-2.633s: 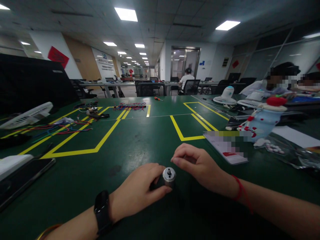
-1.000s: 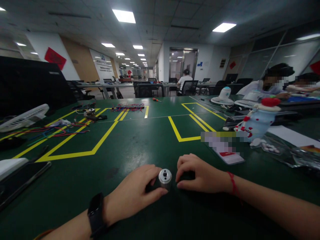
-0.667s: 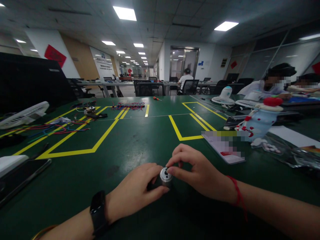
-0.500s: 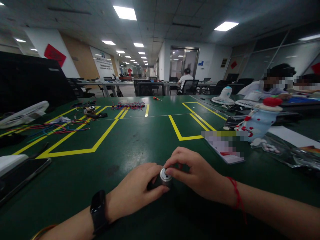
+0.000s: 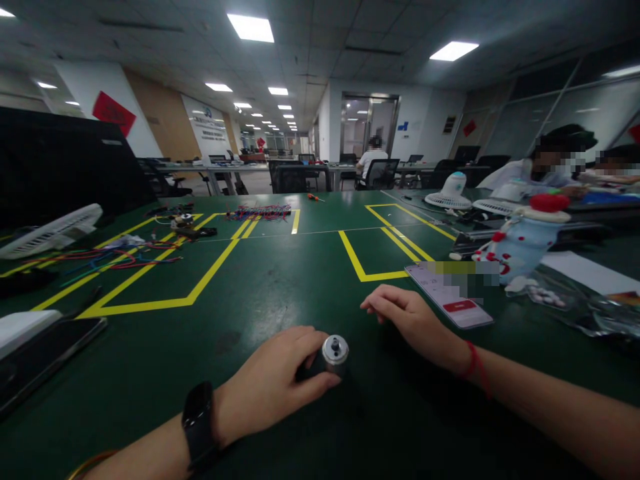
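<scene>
A small cylindrical metal motor (image 5: 335, 353) stands upright on the green table, a short shaft or pinion sticking up from its silvery top. My left hand (image 5: 285, 370), with a dark watch on the wrist, grips its side between thumb and fingers. To the right of the motor and a little farther off is my right hand (image 5: 400, 317), a red cord round its wrist. It is clear of the motor, its fingers curled in together; whether anything is inside them is hidden. A phone (image 5: 450, 300) with a lit screen lies just beyond it.
Loose coloured wires (image 5: 130, 250), a white fan (image 5: 55, 230) and a dark phone (image 5: 50, 363) are on the left. Yellow tape (image 5: 145, 306) marks the table. An orange screwdriver (image 5: 315, 197) lies far back. On the right stands a blue cup with red lid (image 5: 530, 240); people sit beyond.
My right hand has let go of the motor's top and drawn away to the right, towards the phone. The shaft is now uncovered. My left hand has kept its grip.
</scene>
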Tool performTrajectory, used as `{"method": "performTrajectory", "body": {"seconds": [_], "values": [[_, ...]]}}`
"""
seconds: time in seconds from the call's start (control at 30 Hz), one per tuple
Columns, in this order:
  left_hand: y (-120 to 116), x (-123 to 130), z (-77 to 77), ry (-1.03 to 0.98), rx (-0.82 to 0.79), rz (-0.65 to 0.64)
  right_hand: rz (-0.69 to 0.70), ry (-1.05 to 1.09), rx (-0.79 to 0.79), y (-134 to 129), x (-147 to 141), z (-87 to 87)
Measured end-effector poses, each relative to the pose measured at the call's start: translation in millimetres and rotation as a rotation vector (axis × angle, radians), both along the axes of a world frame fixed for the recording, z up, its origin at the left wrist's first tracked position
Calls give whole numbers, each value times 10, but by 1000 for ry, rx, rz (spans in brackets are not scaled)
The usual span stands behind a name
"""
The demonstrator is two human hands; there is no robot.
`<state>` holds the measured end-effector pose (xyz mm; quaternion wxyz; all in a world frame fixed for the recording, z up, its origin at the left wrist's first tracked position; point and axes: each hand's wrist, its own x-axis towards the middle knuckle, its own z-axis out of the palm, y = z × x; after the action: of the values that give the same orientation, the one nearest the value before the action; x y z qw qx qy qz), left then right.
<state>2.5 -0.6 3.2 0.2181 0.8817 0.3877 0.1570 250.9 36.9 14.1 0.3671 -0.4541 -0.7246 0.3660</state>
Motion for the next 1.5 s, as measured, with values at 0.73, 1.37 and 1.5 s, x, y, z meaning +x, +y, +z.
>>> {"method": "performTrajectory", "body": {"seconds": [0.73,1.37,1.5], "values": [[5,10,0,11,9,-4,307,-283,252,-101,-131,92],[-4,0,5,20,2,4,359,-420,123,-183,33,-14],[9,-4,-11,8,-2,6,361,-336,93,-153,41,12]]}}
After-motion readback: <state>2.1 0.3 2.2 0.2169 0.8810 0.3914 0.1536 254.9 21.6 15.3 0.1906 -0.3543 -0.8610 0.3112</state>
